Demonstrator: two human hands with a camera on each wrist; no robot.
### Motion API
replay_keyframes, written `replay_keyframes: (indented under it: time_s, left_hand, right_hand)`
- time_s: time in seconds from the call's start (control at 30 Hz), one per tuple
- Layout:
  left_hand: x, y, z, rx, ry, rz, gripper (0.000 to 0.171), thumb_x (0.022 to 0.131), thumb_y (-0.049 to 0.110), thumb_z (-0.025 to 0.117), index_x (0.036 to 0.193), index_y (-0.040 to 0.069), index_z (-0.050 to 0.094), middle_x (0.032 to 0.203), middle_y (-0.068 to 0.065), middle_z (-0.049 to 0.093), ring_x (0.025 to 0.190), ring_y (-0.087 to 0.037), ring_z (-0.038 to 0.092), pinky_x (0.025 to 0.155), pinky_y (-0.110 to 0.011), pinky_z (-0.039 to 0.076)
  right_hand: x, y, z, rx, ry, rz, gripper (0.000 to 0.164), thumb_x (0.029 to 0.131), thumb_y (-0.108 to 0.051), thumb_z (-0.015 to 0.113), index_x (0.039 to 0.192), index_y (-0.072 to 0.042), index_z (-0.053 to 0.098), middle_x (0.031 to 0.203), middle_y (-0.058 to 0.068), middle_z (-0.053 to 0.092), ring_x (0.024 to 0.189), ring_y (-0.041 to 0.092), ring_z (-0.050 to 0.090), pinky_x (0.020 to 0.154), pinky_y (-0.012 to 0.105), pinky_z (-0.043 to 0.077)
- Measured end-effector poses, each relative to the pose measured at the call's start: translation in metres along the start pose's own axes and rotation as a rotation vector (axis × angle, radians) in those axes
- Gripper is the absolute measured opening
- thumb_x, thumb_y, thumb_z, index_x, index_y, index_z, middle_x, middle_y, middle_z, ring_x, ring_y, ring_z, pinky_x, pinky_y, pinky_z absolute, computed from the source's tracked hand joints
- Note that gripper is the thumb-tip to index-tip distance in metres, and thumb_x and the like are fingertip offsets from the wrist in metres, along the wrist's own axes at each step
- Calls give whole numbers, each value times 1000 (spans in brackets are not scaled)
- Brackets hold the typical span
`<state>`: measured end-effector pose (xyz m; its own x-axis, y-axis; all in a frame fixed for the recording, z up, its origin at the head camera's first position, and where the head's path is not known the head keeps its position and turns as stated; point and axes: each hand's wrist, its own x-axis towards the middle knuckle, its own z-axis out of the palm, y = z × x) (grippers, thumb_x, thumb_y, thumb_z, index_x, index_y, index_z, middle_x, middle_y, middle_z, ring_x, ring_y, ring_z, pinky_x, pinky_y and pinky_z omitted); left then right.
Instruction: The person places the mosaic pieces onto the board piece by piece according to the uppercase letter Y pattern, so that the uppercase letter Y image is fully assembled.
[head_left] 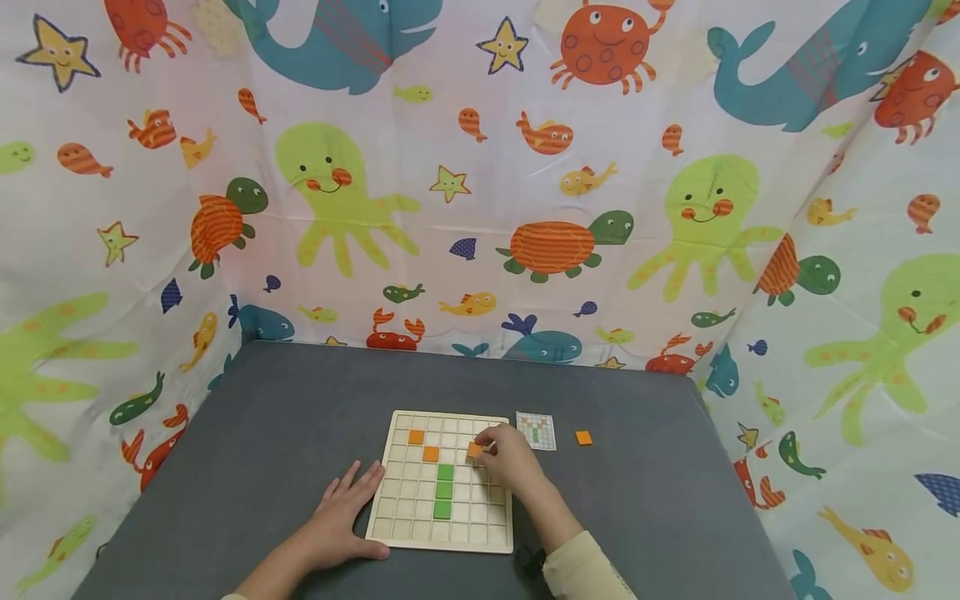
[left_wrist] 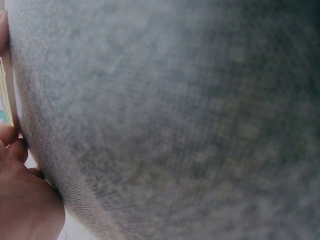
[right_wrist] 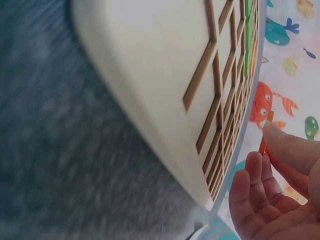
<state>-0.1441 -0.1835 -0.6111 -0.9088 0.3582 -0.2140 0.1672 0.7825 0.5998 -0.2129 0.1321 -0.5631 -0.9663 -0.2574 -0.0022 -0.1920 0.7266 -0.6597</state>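
Note:
A square wooden grid board (head_left: 480, 533) lies on the table. My left hand (head_left: 341, 518) rests along its left side with fingers extended, the thumb at the lower left corner; the left wrist view (left_wrist: 30, 205) catches only part of it. Over the upper right squares, my right hand (head_left: 512, 460) pinches an orange tile (head_left: 474, 450) between thumb and fingertips. The right wrist view shows that tile (right_wrist: 270, 116) edge-on in the pinch. Set in the grid are two orange tiles (head_left: 416, 437) on a diagonal and a column of three green tiles (head_left: 444, 490).
Just right of the board's upper corner lies a small printed pattern card (head_left: 536, 432). Farther right is a loose orange tile (head_left: 583, 437). A dark grey cloth covers the table (head_left: 637, 500). Curtains with sea animals (head_left: 480, 192) hang behind it and on both sides.

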Motion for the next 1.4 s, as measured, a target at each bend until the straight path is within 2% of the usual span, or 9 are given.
replay_keyframes:
  time_s: [0.43, 0.63, 0.87, 1.07, 1.27, 1.4]
  left_hand:
    - [1, 1, 0, 4, -23, -6, 129, 61, 70, 84, 163, 18, 23, 169, -1, 21, 157, -37, 3, 121, -63, 4]
    - [0, 1, -1, -3, -18, 2, 129, 62, 69, 85, 163, 18, 23, 169, -2, 22, 157, -38, 3, 121, -63, 4]
    - [2, -1, -2, 25, -16, -12, 130, 61, 71, 84, 163, 19, 22, 169, 0, 20, 157, -37, 3, 121, -62, 4]
    - [2, -2, 0, 9, -19, -18, 130, 60, 70, 85, 162, 19, 23, 169, -1, 21, 157, -36, 3, 121, -62, 3]
    - [0, -2, -1, 9, -11, -4, 129, 61, 69, 85, 162, 18, 23, 169, -2, 21, 157, -38, 3, 121, -63, 3]
    - [-1, -1, -2, 5, -11, 4, 129, 62, 69, 84, 162, 17, 23, 169, -3, 21, 157, -39, 4, 121, -64, 4]
  right_hand:
    - [14, 0, 17, -42, -49, 13, 17, 84, -7, 80, 101, -7, 77, 98, 5, 69, 87, 19, 64, 78, 38, 57]
    - [16, -1, 20, -91, -50, 16, 18, 81, -7, 82, 99, -8, 77, 95, 3, 68, 85, 16, 62, 77, 36, 56]
    - [19, -5, 22, -89, -58, 2, 19, 81, -7, 81, 100, -11, 78, 92, 3, 69, 84, 17, 62, 74, 38, 54]
    - [16, -3, 12, -37, -50, 24, 32, 83, -8, 81, 114, -9, 75, 101, 7, 69, 89, 21, 65, 72, 38, 55]
    - [15, 0, -4, -7, -39, 54, 29, 88, -12, 77, 118, -11, 74, 108, 8, 70, 95, 25, 68, 71, 40, 56]
    - [11, 4, -13, -36, 16, 47, 29, 88, -12, 77, 117, -10, 74, 107, 7, 71, 93, 24, 68, 70, 39, 56]
